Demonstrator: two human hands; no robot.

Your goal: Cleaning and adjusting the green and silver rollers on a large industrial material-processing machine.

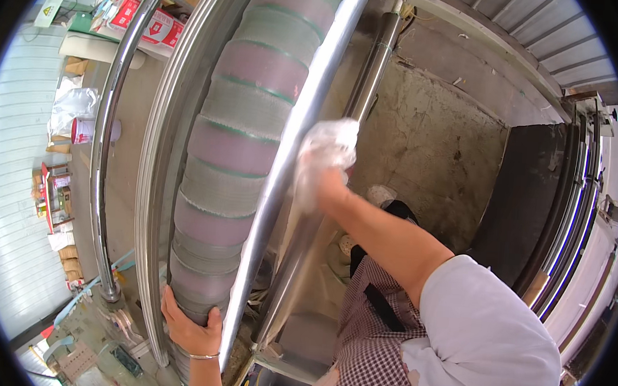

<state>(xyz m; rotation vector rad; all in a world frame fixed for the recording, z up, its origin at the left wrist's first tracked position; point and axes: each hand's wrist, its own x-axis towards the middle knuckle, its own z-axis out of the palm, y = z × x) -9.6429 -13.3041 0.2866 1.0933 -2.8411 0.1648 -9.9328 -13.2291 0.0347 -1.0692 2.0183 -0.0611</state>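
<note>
- Banded roller: lies between a bright metal bar along its right and a ribbed rail along its left.
- Left hand: at the roller's near end; fingers spread on its surface, not closed round it.
- Right hand: right of the roller, blurred; fingers appear bunched round a white wad, firmness cannot be told.
- Judgement: wiping or handling step; next move calls for steady left-hand contact.
</note>
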